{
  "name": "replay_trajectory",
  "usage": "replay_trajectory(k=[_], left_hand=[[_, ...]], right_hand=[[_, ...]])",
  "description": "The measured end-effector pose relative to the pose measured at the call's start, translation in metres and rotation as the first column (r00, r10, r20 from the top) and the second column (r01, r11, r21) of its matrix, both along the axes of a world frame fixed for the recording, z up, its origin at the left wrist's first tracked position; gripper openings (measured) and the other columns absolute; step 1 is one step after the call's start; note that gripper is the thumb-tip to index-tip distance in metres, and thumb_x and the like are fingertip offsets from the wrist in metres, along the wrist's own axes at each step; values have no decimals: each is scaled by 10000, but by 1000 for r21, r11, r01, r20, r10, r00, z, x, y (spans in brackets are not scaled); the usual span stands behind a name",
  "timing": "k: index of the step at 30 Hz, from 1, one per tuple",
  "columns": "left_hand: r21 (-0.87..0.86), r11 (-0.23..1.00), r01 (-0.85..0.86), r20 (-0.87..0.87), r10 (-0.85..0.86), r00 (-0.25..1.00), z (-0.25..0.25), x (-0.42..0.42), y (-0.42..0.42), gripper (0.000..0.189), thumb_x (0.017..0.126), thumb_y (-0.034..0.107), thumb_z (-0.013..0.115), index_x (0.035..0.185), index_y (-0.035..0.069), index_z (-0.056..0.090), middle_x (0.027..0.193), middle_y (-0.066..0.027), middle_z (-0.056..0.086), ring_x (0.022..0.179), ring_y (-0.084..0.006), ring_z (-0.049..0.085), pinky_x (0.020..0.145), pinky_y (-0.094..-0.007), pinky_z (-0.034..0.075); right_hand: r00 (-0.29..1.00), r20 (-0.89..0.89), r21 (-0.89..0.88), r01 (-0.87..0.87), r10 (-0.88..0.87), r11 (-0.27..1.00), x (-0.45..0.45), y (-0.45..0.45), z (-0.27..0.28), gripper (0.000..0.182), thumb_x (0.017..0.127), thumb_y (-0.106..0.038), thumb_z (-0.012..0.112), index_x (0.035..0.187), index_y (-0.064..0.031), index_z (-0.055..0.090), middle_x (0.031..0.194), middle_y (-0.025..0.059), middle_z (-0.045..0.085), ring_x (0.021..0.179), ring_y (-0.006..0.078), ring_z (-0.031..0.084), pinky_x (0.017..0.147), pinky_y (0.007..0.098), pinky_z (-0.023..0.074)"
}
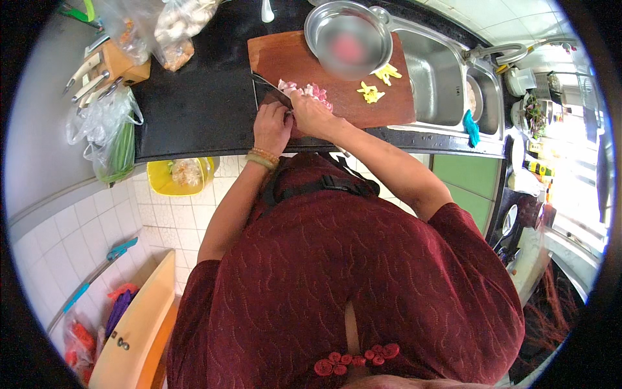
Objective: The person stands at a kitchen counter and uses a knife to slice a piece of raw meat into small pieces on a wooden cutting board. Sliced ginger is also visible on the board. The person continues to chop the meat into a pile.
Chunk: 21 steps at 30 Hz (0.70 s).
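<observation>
My right hand [311, 114] grips a kitchen knife, its handle hidden in the fist. The dark, broad blade [272, 88] points toward the far left, over the left edge of a reddish-brown wooden cutting board [279, 51]. Close against the right hand and the blade is my left hand [273, 125], its fingers curled down; whatever lies under them is hidden. Cut pieces of pink raw meat [316, 92] lie on the board just beyond the right hand. Two small piles of yellow slices, one pile [371, 92] nearer and another pile [388, 74] farther, rest at the board's right.
A steel bowl [313, 36] with blurred contents stands on the board's far side. To the right is a double steel sink [432, 63] with a teal cloth [470, 127]. A knife block [114, 63] and plastic bags [187, 19] occupy the left. Below hangs a yellow bin [158, 177].
</observation>
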State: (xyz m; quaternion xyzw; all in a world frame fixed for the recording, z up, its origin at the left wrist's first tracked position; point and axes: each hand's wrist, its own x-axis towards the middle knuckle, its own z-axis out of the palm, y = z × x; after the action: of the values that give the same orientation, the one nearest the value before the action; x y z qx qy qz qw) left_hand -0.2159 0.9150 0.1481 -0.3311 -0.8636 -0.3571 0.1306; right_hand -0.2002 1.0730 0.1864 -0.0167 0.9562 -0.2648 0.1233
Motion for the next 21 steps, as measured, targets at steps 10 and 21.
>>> replay_trajectory(k=[10,21], left_hand=[[-42,998,-50,-33,48,998,-10,-7,-1,108,805,28,695,888,13,627,945,-141,639,881,-347,610,794,-442,525],[6,994,113,-16,-112,994,-5,4,1,132,792,20,708,891,16,622,955,-147,657,895,-363,618,808,-441,520]], right_hand=[[976,211,92,38,-57,995,64,20,27,368,846,24,583,1192,52,460,1043,326,675,990,482,688,826,557,561],[979,175,125,81,-102,989,45,1,21,389,855,6,581,1221,57,458,1036,308,687,985,459,699,826,536,574]])
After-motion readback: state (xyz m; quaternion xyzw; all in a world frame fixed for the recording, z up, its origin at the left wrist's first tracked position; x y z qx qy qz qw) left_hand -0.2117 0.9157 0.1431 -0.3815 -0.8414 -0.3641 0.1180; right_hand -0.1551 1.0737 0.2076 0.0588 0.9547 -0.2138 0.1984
